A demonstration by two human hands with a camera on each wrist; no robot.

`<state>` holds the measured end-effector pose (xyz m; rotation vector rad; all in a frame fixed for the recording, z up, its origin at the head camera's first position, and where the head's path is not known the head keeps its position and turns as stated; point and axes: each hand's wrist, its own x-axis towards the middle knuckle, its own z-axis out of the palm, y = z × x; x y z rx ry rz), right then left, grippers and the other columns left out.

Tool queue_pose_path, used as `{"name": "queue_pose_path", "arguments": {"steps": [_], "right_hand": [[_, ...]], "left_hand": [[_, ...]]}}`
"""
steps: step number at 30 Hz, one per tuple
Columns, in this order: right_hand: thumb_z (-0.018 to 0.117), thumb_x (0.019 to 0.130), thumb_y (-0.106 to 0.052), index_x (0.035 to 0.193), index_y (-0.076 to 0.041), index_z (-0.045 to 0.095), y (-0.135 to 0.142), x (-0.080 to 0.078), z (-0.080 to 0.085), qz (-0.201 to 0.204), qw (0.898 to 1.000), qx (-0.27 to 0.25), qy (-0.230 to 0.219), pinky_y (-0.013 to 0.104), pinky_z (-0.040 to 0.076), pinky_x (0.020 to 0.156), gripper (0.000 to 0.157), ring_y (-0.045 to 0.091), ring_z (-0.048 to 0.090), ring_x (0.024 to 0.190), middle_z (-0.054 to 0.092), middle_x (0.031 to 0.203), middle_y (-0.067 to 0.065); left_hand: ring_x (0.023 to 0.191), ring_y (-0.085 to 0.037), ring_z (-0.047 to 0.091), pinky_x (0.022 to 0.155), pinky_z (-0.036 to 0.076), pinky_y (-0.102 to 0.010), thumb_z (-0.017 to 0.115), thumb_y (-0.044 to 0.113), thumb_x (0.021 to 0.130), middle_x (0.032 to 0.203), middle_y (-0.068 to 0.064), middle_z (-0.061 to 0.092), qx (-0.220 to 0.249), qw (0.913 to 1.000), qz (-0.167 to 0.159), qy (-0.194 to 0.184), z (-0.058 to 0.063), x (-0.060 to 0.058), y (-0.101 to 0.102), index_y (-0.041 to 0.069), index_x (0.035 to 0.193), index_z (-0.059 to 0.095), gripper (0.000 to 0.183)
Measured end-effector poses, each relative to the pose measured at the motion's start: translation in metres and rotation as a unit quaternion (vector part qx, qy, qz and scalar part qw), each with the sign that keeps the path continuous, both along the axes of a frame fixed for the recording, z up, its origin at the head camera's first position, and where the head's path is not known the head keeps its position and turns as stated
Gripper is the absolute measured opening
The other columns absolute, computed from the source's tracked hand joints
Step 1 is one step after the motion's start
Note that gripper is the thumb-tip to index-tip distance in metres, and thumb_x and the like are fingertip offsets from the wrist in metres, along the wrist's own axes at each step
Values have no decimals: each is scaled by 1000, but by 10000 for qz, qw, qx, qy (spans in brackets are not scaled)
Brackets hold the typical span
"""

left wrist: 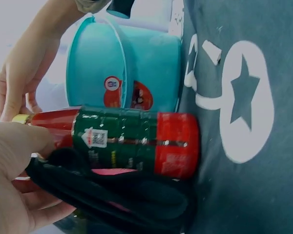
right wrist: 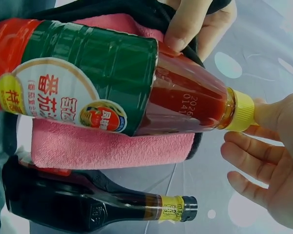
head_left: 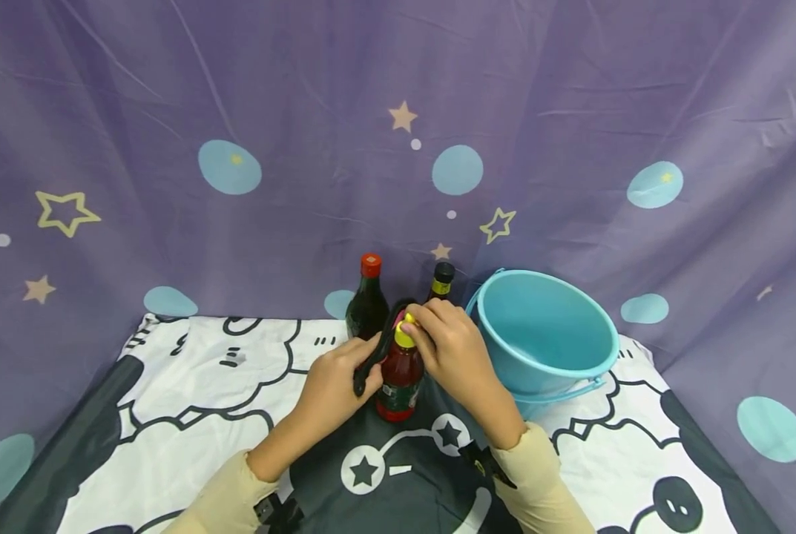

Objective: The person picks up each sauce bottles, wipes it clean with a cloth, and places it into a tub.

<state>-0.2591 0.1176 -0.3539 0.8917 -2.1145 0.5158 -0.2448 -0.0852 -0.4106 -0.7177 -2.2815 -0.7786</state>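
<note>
A ketchup bottle (head_left: 400,382) with a green label, red base and yellow cap (right wrist: 241,112) stands upright on the dark part of the bedspread. My right hand (head_left: 454,348) pinches that cap between thumb and fingers. In my left hand (head_left: 340,374) I grip a pink cloth (right wrist: 112,148) with a black edge (left wrist: 112,187), held close behind the bottle. The left thumb (right wrist: 181,31) lies along the bottle's shoulder in the right wrist view. Much of the cloth is hidden by the bottle in the head view.
Behind my hands stand a dark bottle with a red cap (head_left: 371,265) and a soy sauce bottle (right wrist: 88,195) with a black cap. A light blue bucket (head_left: 544,326) is at the right. A purple curtain (head_left: 331,148) hangs behind the patterned bedspread (head_left: 204,386).
</note>
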Motion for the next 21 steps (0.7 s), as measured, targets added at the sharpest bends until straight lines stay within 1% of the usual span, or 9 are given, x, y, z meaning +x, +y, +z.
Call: {"name": "queue_pose_path", "arguments": {"steps": [3,6,8,14,18,21], "right_hand": [[66,98,-24,108,-5,71,-2,0,-1,-256,9990,249,282,39,51,77,22,22,58,74,62,84,5],[58,103,-29,108,-6,68,-3,2,-2,-507,9963,517,457,41,52,82,26,23,60,78,62,85,5],[53,105,-30,108,-7,67,-3,3,-3,-602,9950,616,511,41,51,83,27,23,59,78,61,85,5],[55,104,-27,108,-7,66,-4,3,-2,-671,9942,660,522,42,50,84,23,24,59,80,62,87,5],[56,104,-25,107,-8,66,-3,3,0,-687,9941,677,492,41,51,84,21,23,59,79,62,86,5],[55,105,-25,107,-8,66,-2,3,0,-663,9943,676,482,41,50,83,21,22,59,79,63,86,4]], "left_hand": [[69,-14,67,57,52,-29,77,8,80,93,-4,74,-472,9987,99,135,2,2,-4,3,123,72,44],[70,-16,68,56,53,-29,77,7,78,95,-6,75,-908,9955,154,229,4,4,-7,1,119,74,41],[70,-16,67,55,52,-29,78,6,78,95,-6,75,-1153,9927,160,308,5,5,-9,0,117,74,40],[68,-17,64,55,52,-31,79,6,74,86,-3,70,-1831,9810,187,610,9,5,-12,2,111,75,37],[67,-18,64,57,53,-33,80,2,72,84,-5,69,-2040,9769,312,559,9,5,-10,0,107,74,35],[65,-20,64,57,53,-34,79,3,73,84,-8,70,-1936,9789,475,449,6,7,-5,-3,107,72,35]]}}
